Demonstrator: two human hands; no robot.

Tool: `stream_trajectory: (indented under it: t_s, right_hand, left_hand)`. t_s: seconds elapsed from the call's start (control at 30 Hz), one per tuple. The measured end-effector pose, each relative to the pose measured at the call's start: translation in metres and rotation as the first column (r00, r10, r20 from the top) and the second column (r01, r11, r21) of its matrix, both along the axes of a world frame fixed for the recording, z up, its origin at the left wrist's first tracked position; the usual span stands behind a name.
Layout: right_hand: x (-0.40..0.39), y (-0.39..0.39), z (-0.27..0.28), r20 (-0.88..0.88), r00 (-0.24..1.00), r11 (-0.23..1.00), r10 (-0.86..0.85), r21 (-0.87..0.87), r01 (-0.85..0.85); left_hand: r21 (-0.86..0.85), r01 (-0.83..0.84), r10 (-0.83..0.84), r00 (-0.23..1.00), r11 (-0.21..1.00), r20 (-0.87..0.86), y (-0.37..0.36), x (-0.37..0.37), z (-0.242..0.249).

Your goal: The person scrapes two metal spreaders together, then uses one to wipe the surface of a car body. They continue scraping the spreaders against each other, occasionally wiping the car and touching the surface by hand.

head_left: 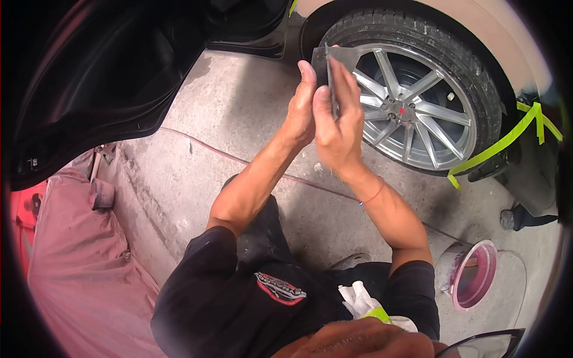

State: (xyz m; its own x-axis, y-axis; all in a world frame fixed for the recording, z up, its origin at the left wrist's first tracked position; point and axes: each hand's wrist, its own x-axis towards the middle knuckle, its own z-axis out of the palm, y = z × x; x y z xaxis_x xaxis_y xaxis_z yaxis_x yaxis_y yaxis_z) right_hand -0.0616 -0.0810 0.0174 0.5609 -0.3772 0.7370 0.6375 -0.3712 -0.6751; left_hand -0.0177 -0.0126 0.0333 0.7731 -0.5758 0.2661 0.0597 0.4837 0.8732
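Note:
Both of my hands are raised in front of the car wheel (403, 110), close together. My right hand (340, 113) holds a thin dark sheet (321, 67) between its thumb and its fingers, with the sheet bent or folded near its top. My left hand (302, 104) is upright beside it, thumb raised, its palm turned towards the sheet; its other fingers are mostly hidden, so its hold cannot be made out. Silver spokes and a red centre cap show on the wheel, just beyond the hands.
A black car door (119, 77) stands at the upper left. Yellow-green tape (498, 146) crosses the lower bodywork. A pink-rimmed bucket (474, 274) is at the lower right. A hose (227, 156) crosses the concrete floor. Pink cloth (77, 250) lies left.

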Motion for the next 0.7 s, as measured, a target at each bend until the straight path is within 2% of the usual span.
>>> stream_trajectory:
  t_s: [0.03, 0.07, 0.17, 0.2, 0.23, 0.3, 0.33, 0.4, 0.47, 0.5, 0.53, 0.57, 0.63, 0.67, 0.7]
  right_hand:
    - [0.002, -0.001, 0.002, 0.0, 1.0, 1.0, 0.0, -0.001, 0.0]
    - [0.002, -0.002, 0.003, -0.009, 1.0, 1.0, -0.015, 0.022, 0.015]
    - [0.01, -0.013, 0.009, -0.001, 0.999, 0.998, -0.053, 0.041, 0.053]
    - [0.01, -0.02, 0.018, -0.088, 0.996, 0.983, 0.018, 0.183, -0.002]
    - [0.011, -0.028, 0.023, -0.162, 0.982, 0.945, 0.098, 0.326, -0.04]
    - [0.019, -0.043, 0.014, -0.18, 0.981, 0.96, 0.076, 0.278, -0.023]
    - [0.021, -0.047, 0.014, -0.15, 0.984, 0.942, 0.091, 0.333, -0.036]
    - [0.02, -0.056, 0.012, -0.123, 0.987, 0.92, 0.101, 0.39, -0.046]
    - [0.018, -0.069, 0.01, -0.138, 0.947, 0.779, 0.291, 0.608, -0.151]
    - [0.018, -0.073, 0.01, -0.124, 0.915, 0.685, 0.383, 0.703, -0.192]
    - [0.016, -0.073, 0.009, -0.044, 0.92, 0.664, 0.389, 0.705, -0.247]
    - [0.01, -0.076, 0.009, -0.043, 0.92, 0.665, 0.39, 0.704, -0.249]
    - [-0.008, -0.09, 0.011, -0.147, 0.888, 0.706, 0.436, 0.668, -0.235]
    - [-0.017, -0.096, 0.012, -0.192, 0.893, 0.779, 0.408, 0.583, -0.231]
    - [-0.018, -0.11, 0.006, -0.196, 0.891, 0.782, 0.408, 0.579, -0.231]
  left_hand:
    - [0.037, -0.043, 0.039, 0.993, 0.998, 0.113, 0.0, 0.003, -0.007]
    - [0.046, 0.027, -0.032, 0.992, 0.999, 0.121, 0.002, 0.007, -0.013]
    - [0.026, 0.001, -0.006, 0.976, 1.0, 0.216, -0.005, 0.012, -0.024]
    - [-0.084, 0.071, -0.061, 0.99, 0.994, 0.126, -0.006, 0.014, -0.028]
    - [-0.083, 0.072, -0.062, 0.99, 0.994, 0.124, -0.005, 0.011, -0.025]
    - [0.005, 0.07, -0.07, 0.99, 0.998, 0.124, -0.004, 0.007, -0.018]
    - [-0.044, 0.121, -0.12, 0.992, 0.992, 0.033, -0.003, 0.007, -0.015]
    - [-0.059, 0.193, -0.195, 0.981, 0.979, -0.023, 0.005, 0.01, -0.008]
    - [-0.07, 0.253, -0.257, 0.965, 0.965, -0.061, 0.011, 0.015, -0.001]
    - [-0.002, 0.199, -0.199, 0.98, 0.98, -0.011, 0.013, 0.015, 0.004]
    - [0.062, 0.139, -0.142, 0.989, 0.988, 0.042, 0.015, 0.016, 0.008]
    - [0.061, 0.138, -0.141, 0.989, 0.989, 0.044, 0.018, 0.019, 0.011]
    - [0.098, -0.124, 0.112, 0.986, 0.987, 0.122, 0.023, 0.03, 0.017]
    - [0.052, -0.191, 0.187, 0.98, 0.98, 0.074, 0.026, 0.036, 0.016]
    - [0.046, -0.192, 0.189, 0.979, 0.98, 0.071, 0.031, 0.04, 0.016]
